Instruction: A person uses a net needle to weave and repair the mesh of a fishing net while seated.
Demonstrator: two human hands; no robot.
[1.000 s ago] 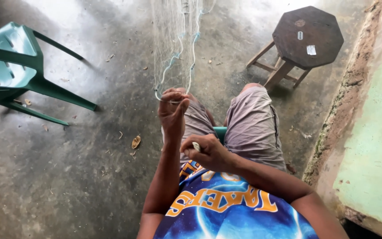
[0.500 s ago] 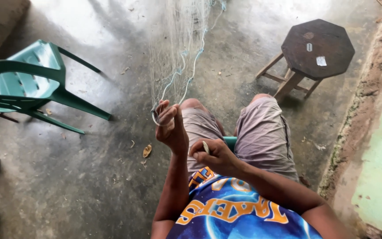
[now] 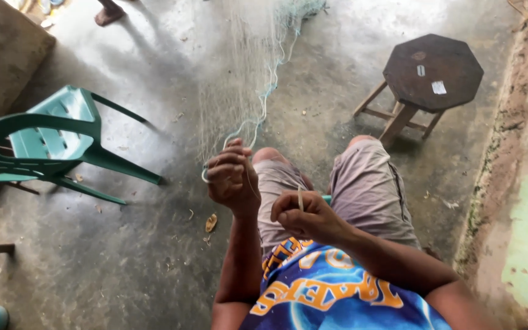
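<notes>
While the left hand (image 3: 232, 178) pinches it, the fishing net (image 3: 249, 79) looks pale, seemingly fine-meshed.

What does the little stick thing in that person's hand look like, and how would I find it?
Start at the dark eight-sided wooden stool at upper right, then come down past the knees in grey shorts to the right hand. Pinched in its fingers is a thin pale stick standing upright. Unlike the soft bluish cord gripped by the left hand, it is short, straight and stiff.

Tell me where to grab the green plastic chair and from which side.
Grip the green plastic chair by its curved top back rail, coming from above on the side nearest the left hand. It stands upright, and that rail is its highest bare edge; the splayed legs sit low.
</notes>
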